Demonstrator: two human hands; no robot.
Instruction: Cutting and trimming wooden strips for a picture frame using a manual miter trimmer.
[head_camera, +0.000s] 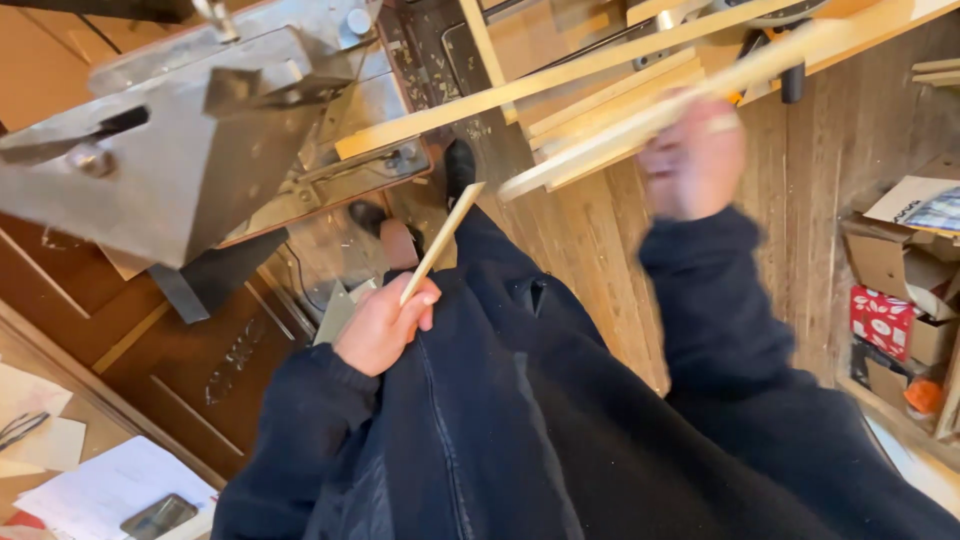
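A person in a dark blue jacket stands at a workshop machine, seen from above. Nearest the camera, the left hand is curled around the lower end of a short wooden stick, thumb and fingers pinching it so that it angles up and away from the body toward the machine. Farther out, the right hand, blurred by motion, is closed around a long wooden strip held near its middle; the strip runs from a low end near the machine up toward the top right corner of the frame. How tightly the fingers press cannot be told through the blur.

Beyond the hands, more pale wooden slats lie in a loose stack across the wooden floor, just beside the grey metal machine at the upper left. Papers and a phone sit at the lower left corner; cardboard boxes stand at the right edge.

Handling the long strip well likely calls for a firm grip near its balance point, keeping its far end clear of the stacked slats.
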